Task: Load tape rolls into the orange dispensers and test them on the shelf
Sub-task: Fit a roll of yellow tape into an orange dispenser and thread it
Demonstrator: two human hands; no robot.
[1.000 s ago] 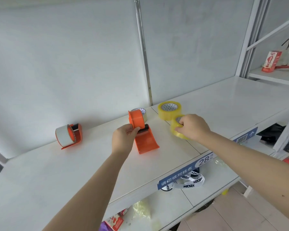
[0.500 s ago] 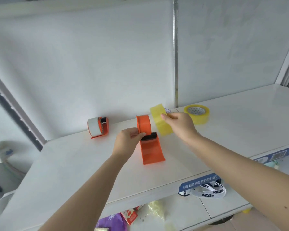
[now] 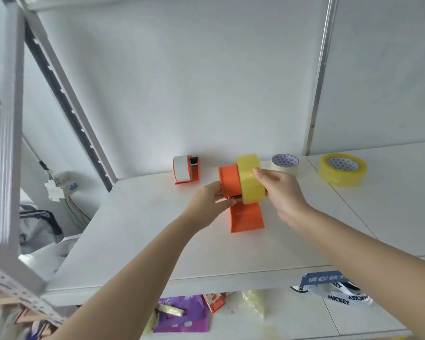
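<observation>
- Lying nearest, under the shelf (image 3: pixel 138 231) edge, a lower board holds a purple bag (image 3: pixel 182 317), a small red pack (image 3: pixel 216 301) and a black-and-white Mickey strap (image 3: pixel 339 296); a blue label (image 3: pixel 322 278) hangs on the shelf front at right.
- Both bare forearms reach up from the bottom of the view over the white shelf.
- The left hand (image 3: pixel 210 203) grips the orange dispenser (image 3: pixel 243 197) from its left side, fingers curled and pinching around the hub's lower edge near the cutter.
- The dispenser's curved handle plate rests on the shelf, pointing toward the viewer; its round hub stands up at the far end.
- The right hand (image 3: pixel 280 190) holds a yellow roll (image 3: pixel 249 179) from the right, thumb on the outer face, other fingers wrapped behind and mostly hidden.
- That roll stands on edge, pressed against the right side of the hub; how far onto it, I cannot tell.
- Farther back left, a second dispenser (image 3: pixel 187 169) with a grey roll sits near the wall.
- Back right lie a white roll (image 3: pixel 285 164) and another yellow roll (image 3: pixel 342 169), both flat, apart from each other.
</observation>
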